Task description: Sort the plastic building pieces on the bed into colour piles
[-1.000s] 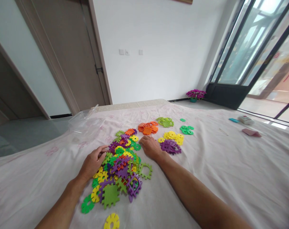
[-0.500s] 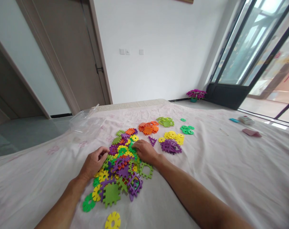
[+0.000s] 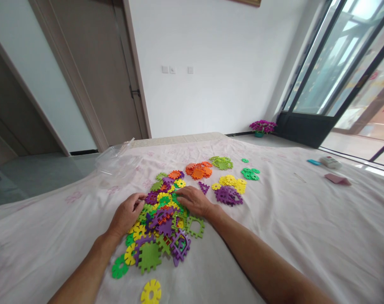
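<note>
A mixed heap of plastic interlocking pieces (image 3: 162, 221) in purple, green, yellow and orange lies on a pale bedsheet (image 3: 290, 228). My left hand (image 3: 126, 213) rests on the heap's left edge with its fingers curled onto the pieces. At the heap's far side my right hand (image 3: 194, 200) lies palm down, fingers bent over some green pieces; what it grips is hidden. Beyond it sit sorted groups: orange (image 3: 198, 171), light green (image 3: 222, 162), dark green (image 3: 249, 173), yellow (image 3: 231, 181) and purple (image 3: 228, 195). A single purple triangle (image 3: 203, 187) lies by the right hand.
A clear plastic bag (image 3: 115, 158) lies at the sheet's far left. Small items, a blue one (image 3: 314, 162), a white one (image 3: 329, 161) and a pink one (image 3: 337, 179), sit at the far right. A loose yellow disc (image 3: 151, 291) is near me. Door left, glass doors right.
My right hand has drawn back from beside the purple group to the far side of the mixed heap, leaving a purple triangle on the sheet. The left hand has barely shifted.
</note>
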`<action>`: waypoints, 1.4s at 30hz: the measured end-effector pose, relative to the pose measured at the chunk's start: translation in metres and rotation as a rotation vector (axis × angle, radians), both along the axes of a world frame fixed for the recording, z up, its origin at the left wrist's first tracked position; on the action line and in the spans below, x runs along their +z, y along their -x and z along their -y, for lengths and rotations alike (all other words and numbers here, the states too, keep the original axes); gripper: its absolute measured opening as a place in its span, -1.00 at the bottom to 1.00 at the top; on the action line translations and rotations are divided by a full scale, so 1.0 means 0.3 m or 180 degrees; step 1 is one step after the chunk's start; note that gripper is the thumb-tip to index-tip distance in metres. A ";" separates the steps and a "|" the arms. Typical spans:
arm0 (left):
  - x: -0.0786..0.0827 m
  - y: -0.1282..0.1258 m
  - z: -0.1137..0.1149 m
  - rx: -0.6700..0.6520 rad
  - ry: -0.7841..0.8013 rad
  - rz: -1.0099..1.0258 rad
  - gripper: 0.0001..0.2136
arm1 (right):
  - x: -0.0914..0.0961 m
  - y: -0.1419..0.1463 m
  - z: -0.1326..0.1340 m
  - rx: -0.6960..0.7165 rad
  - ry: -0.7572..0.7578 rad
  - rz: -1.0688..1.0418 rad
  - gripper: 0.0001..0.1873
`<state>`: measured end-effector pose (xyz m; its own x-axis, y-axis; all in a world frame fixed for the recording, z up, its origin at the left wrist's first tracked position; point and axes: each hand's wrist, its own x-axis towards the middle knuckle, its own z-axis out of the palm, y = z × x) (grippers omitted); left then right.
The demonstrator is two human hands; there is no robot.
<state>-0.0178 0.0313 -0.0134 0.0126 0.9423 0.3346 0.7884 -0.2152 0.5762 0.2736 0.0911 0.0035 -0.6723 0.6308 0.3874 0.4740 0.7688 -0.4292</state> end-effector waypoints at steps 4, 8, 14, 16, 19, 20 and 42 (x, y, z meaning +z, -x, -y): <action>0.000 0.002 -0.003 -0.0005 0.0106 -0.0104 -0.70 | 0.002 0.004 0.003 0.0114 -0.0084 0.0036 -0.58; 0.001 0.003 -0.004 -0.0001 0.0018 -0.0217 -0.71 | 0.000 0.006 -0.003 0.0101 -0.0056 -0.0068 -0.59; 0.003 0.002 -0.006 -0.0012 -0.0023 -0.0285 -0.71 | -0.030 0.000 -0.029 0.0060 0.0528 -0.0641 -0.46; 0.002 0.004 -0.007 -0.0025 -0.0013 -0.0282 -0.71 | -0.043 0.005 -0.039 0.0014 0.0925 -0.0933 -0.44; 0.002 0.006 -0.009 -0.0044 -0.0020 -0.0278 -0.71 | -0.054 0.012 -0.052 -0.0002 0.1392 -0.1262 -0.46; 0.001 0.006 -0.009 -0.0046 -0.0023 -0.0279 -0.71 | -0.055 0.012 -0.055 0.0059 0.1508 -0.1254 -0.47; -0.019 0.022 -0.018 -0.0031 -0.0007 -0.0387 -0.70 | 0.023 -0.330 -0.218 -0.2857 0.0379 -0.2464 -0.58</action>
